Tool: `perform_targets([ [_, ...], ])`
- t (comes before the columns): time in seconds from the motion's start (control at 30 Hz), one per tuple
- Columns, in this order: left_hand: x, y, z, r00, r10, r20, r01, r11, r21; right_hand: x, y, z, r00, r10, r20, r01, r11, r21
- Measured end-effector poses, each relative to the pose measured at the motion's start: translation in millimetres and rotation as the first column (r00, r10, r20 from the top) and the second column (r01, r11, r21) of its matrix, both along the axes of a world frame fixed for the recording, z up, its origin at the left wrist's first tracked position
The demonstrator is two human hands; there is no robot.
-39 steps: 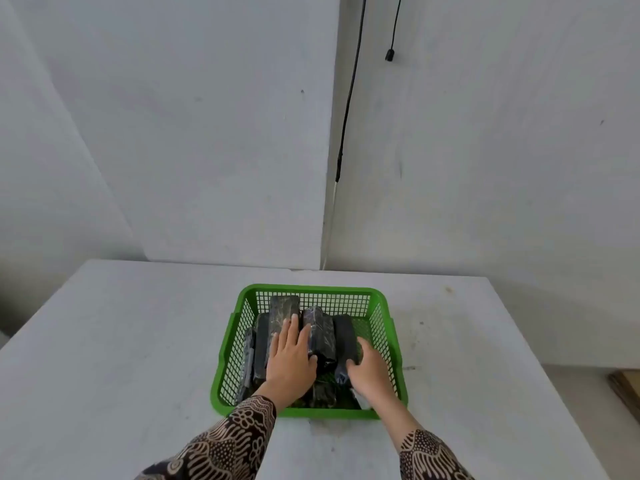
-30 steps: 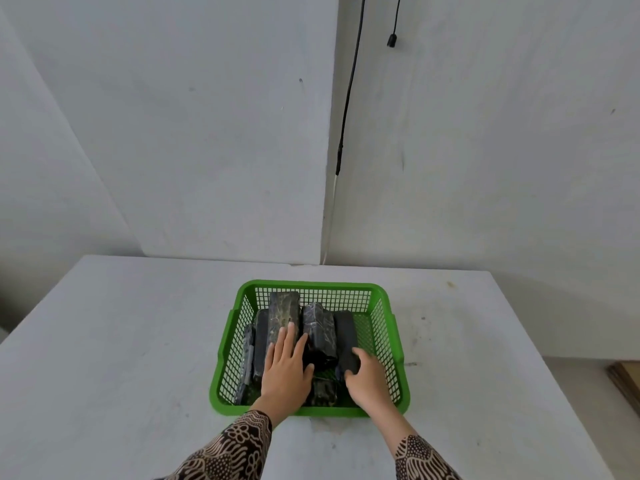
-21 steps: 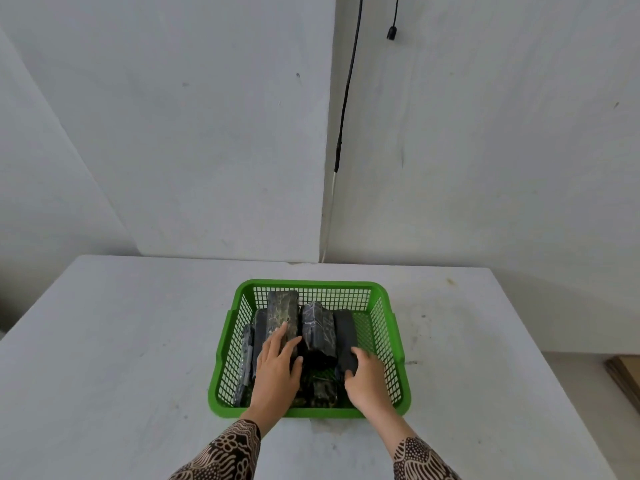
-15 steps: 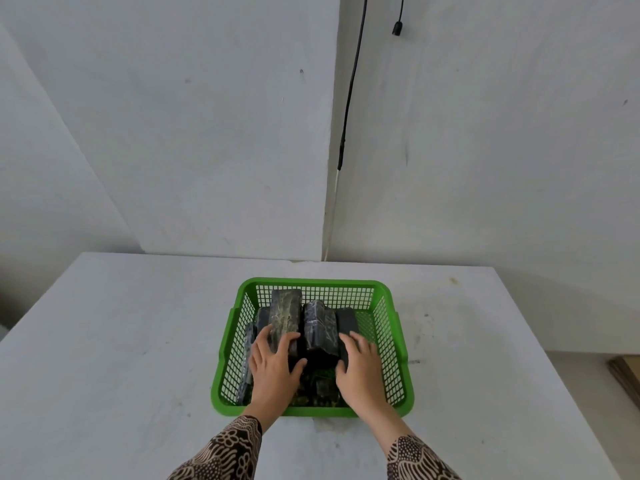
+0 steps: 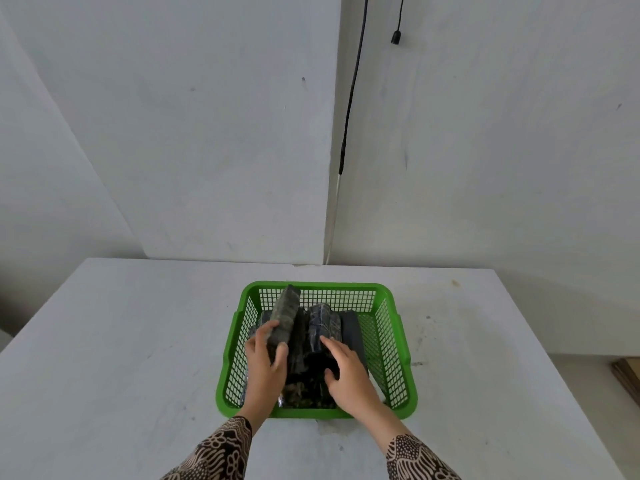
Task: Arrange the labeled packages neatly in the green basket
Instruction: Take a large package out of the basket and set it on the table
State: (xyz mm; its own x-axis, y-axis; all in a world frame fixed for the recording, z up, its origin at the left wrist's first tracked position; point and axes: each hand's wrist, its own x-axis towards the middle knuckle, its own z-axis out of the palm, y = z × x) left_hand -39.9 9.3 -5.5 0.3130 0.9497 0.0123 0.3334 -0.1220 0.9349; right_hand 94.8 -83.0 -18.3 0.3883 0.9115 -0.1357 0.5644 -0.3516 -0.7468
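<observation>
A green mesh basket stands on the white table, holding several dark wrapped packages side by side. My left hand grips the leftmost upper package, a dark mottled block tilted up with its far end above the basket's back rim. My right hand rests with fingers spread on a second dark package in the middle. A flat dark package lies to the right of it. More packages lie low at the basket's near end, partly hidden by my hands.
The white table reaches to a white wall behind. A black cable hangs down the wall corner behind the basket. Beyond the table's right edge a brown object lies on the floor.
My left hand has closed around the left package and tilted its far end upward. My right hand has slid left onto the middle package.
</observation>
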Motion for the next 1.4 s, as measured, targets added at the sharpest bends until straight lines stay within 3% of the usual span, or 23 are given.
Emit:
perform_targets([
  [0.13,-1,6,18,0.936,0.162,0.312,-0.083,0.965,-0.251,1,3,11,0.995,-0.068,-0.075,0.076,0.992,0.097],
  [0.23,3,9,27,0.869,0.293,0.398,-0.109,0.899,-0.424,1,12,31,0.965,-0.166,-0.204,0.201,0.966,0.165],
  [0.37,12,8,35,0.842,0.364,0.399,-0.084,0.818,-0.569,10,20,57,0.739,-0.233,-0.632,0.446,0.873,0.199],
  [0.43,15,9,36,0.868,0.320,0.380,-0.059,0.825,-0.562,17,20,65,0.674,-0.193,-0.713,0.488,0.841,0.235],
  [0.67,16,10,35,0.860,0.234,0.454,0.086,0.810,-0.581,34,9,70,0.644,-0.182,-0.743,0.537,0.799,0.270],
  [0.8,22,11,33,0.890,0.176,0.421,0.095,0.831,-0.548,34,0,64,0.582,-0.224,-0.782,0.539,0.826,0.164],
  [1.0,35,16,33,0.898,0.129,0.420,0.126,0.840,-0.527,27,-16,44,0.628,-0.402,-0.666,0.526,0.850,-0.017],
  [1.13,41,21,32,0.951,-0.040,0.308,0.185,0.868,-0.461,24,-27,35,0.639,-0.436,-0.634,0.530,0.846,-0.048],
  [1.23,47,18,29,0.962,-0.263,0.076,0.273,0.900,-0.340,24,-34,35,0.686,-0.502,-0.526,0.607,0.794,0.035],
  [1.3,51,15,21,0.910,-0.392,-0.136,0.360,0.909,-0.213,27,-38,35,0.708,-0.568,-0.420,0.647,0.759,0.065],
  [1.4,58,7,10,0.741,-0.511,-0.435,0.544,0.837,-0.057,35,-44,35,0.717,-0.633,-0.294,0.683,0.722,0.112],
])
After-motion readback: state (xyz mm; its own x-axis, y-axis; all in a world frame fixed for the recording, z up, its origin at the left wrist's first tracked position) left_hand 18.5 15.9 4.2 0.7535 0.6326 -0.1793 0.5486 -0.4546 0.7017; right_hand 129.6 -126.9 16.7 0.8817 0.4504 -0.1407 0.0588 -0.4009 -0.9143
